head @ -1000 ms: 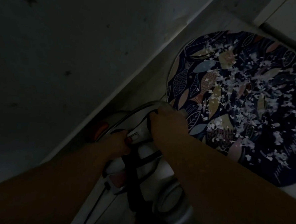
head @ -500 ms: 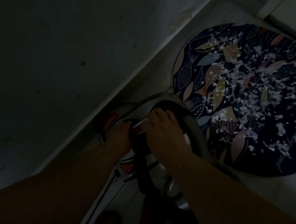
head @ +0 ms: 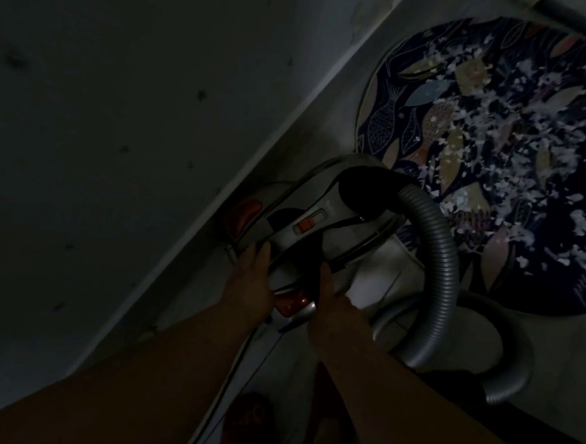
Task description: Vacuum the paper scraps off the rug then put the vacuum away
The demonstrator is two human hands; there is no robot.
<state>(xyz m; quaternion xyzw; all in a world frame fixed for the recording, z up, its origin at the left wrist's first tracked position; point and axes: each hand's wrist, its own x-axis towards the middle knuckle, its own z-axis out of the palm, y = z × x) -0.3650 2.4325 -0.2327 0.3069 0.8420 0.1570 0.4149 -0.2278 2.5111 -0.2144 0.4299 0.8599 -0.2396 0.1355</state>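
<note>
- Nearest me, below both wrists, a red slipper [head: 248, 421] rests on the pale tiled floor [head: 552, 340]; the room is very dim.
- The left hand [head: 248, 287] lies against the rear of the vacuum [head: 320, 203], its fingers fairly straight along the housing's edge.
- The right hand [head: 326, 292] sits just beside it on the same rear end; its fingers disappear into the dark and I cannot tell whether they grip.
- Between the two hands shows a glossy red part [head: 292, 302] of the machine.
- The vacuum is a silver canister with a black handle, standing on the floor just beyond the hands, with an orange slider [head: 303, 226] on top.
- A grey ribbed hose [head: 445, 265] arcs from its front, to the right of the right hand, and loops back along the floor.
- Beyond the vacuum and to the right lies a round dark rug [head: 394, 118] patterned with fish and leaves, its near edge touching the canister.
- White paper scraps [head: 497, 107] are strewn thickly over it.
- Left of the left hand rises a plain, speckled wall [head: 120, 108].
</note>
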